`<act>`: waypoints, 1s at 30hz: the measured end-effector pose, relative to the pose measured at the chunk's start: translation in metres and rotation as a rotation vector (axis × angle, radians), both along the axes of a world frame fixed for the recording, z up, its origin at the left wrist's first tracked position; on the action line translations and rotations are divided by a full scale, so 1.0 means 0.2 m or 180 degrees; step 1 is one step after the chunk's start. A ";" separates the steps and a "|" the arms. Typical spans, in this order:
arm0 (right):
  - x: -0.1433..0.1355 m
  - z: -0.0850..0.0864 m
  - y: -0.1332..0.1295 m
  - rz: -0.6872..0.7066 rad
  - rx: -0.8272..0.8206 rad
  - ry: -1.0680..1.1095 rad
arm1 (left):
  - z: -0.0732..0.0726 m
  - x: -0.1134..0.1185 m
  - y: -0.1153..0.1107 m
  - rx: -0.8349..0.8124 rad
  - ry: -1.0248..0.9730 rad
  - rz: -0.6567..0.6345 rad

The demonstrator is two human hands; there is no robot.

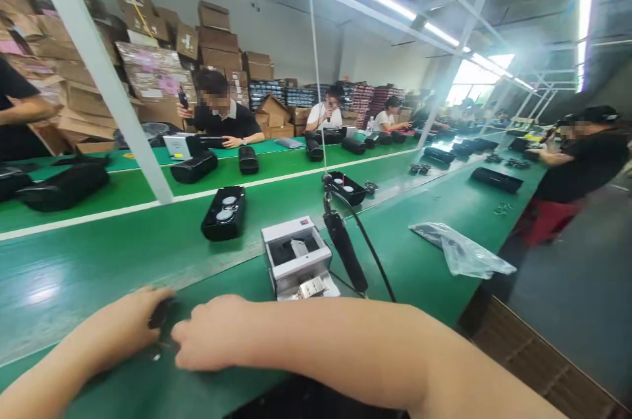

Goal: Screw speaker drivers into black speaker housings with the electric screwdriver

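Note:
My left hand (pixel 126 321), at the lower left over the green bench, is closed around a small black part (pixel 160 312) whose kind I cannot make out. Close by on its right, my right hand (pixel 213 333) has its fingers curled in towards that part. Whatever sits between those fingertips is hidden and blurred. A tiny pale piece (pixel 157 357) lies on the bench below the hands. Beyond my right forearm stands a white screw feeder (pixel 296 254), with a black electric screwdriver (pixel 347 251) hanging beside it. At the bottom edge, a black object (pixel 316 399) is partly covered by my arm.
A black speaker housing (pixel 223 213) with two round drivers lies on the line ahead; another housing (pixel 345 188) is farther right. A clear plastic bag (pixel 461 249) rests near the bench's right edge. Co-workers sit across the line; a person (pixel 582 155) works at right.

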State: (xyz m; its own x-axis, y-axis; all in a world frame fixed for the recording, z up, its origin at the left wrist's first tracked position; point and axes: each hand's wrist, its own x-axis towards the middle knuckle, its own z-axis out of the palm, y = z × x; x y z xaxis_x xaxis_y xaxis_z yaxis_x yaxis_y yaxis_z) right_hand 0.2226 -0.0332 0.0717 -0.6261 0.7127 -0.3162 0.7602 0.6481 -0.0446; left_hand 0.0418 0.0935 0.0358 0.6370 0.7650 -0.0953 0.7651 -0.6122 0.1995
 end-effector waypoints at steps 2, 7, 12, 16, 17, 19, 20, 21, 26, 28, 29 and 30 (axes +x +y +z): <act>0.02 0.00 0.00 -0.0195 -0.0067 0.0016 | 0.01 -0.02 0.00 0.0023 -0.0130 0.0092; 0.08 0.02 -0.03 -0.0321 -0.0130 -0.0144 | 0.09 -0.08 -0.18 0.0246 -0.0428 0.0799; 0.12 0.00 -0.09 -0.0174 0.0004 -0.0235 | 0.06 -0.21 -0.59 0.0313 -0.0835 0.1279; 0.11 -0.09 -0.16 -0.0233 0.0221 -0.0018 | -0.15 -0.23 -0.93 0.0237 -0.1252 0.1522; 0.11 -0.12 -0.18 -0.0252 0.0226 0.0032 | -0.22 -0.23 -0.99 0.0323 -0.1402 0.1607; 0.11 -0.17 -0.22 -0.0257 0.0175 0.0110 | -0.32 -0.21 -1.10 0.0519 -0.1672 0.1732; 0.12 -0.18 -0.23 -0.0237 0.0122 0.0145 | -0.36 -0.21 -1.15 0.0574 -0.1760 0.1757; 0.13 -0.19 -0.25 -0.0202 0.0057 0.0177 | -0.39 -0.22 -1.19 0.0589 -0.1809 0.1762; 0.22 -0.19 -0.28 -0.0072 -0.0385 0.0276 | -0.38 -0.32 -1.37 0.0443 -0.1818 0.1716; 0.23 -0.18 -0.27 -0.0112 -0.0552 0.0306 | -0.37 -0.36 -1.43 0.0430 -0.1917 0.1753; 0.22 -0.17 -0.26 -0.0144 -0.0603 0.0343 | -0.37 -0.38 -1.45 0.0428 -0.1970 0.1794; 0.22 -0.16 -0.25 -0.0187 -0.0621 0.0405 | -0.37 -0.40 -1.47 0.0425 -0.2007 0.1833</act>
State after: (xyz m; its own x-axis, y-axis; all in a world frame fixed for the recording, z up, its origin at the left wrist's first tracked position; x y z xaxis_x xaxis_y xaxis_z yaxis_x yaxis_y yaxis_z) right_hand 0.2662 -0.0835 0.0395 -0.6289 0.6824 -0.3726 0.7767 0.5726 -0.2625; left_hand -0.0384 -0.2004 -0.0375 0.0504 0.9645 0.2591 0.7341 -0.2117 0.6453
